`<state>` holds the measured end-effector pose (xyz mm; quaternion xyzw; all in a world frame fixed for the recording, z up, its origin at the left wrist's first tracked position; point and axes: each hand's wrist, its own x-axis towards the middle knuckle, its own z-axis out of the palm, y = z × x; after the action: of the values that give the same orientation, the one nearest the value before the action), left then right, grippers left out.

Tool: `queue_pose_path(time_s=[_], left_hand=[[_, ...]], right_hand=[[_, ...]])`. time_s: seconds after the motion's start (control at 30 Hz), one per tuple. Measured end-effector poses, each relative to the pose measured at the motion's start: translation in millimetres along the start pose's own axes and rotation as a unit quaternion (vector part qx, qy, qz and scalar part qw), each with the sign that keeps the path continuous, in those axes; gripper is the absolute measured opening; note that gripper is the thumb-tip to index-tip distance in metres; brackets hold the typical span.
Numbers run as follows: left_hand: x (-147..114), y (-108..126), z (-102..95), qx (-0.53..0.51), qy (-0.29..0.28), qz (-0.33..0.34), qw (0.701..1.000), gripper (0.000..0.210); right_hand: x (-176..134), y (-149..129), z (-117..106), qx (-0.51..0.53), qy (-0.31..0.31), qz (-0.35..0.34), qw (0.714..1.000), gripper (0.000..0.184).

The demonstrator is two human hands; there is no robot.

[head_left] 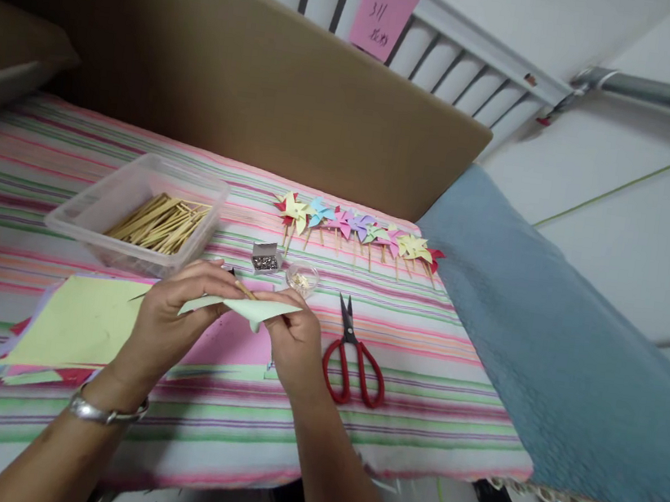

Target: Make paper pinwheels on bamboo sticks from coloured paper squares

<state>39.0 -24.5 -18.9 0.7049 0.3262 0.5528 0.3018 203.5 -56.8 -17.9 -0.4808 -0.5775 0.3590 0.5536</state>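
Note:
My left hand (181,297) and my right hand (297,335) hold a folded sheet of pale green paper (253,309) between them, seen nearly edge-on. Behind it a thin wooden stick (244,290) shows near my fingers; I cannot tell whether it is joined to the paper. Below my hands lies pink paper (230,340). Red-handled scissors (348,351) rest to the right of my right hand, blades pointing away. Just beyond my hands are a small open box of metal pins (266,258) and a round clear dish (302,280) with tiny pale pieces.
A clear plastic tub (75,229) of wooden sticks (159,224) stands at the left. Nearer me is a stack of coloured paper (76,320). Several paper pinwheels (363,228) line the back of the striped cloth (441,380), before a cardboard panel (270,86). Blue fabric (547,328) hangs at right.

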Motion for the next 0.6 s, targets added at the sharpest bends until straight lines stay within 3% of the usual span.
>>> queue_pose_path(time_s=[0.6], left_hand=[[-0.3,0.9,-0.3,-0.011,0.004,-0.009,1.0,0.009]], right_hand=[[0.6,4.6,1.0,0.012,0.007,0.003,1.0,0.015]])
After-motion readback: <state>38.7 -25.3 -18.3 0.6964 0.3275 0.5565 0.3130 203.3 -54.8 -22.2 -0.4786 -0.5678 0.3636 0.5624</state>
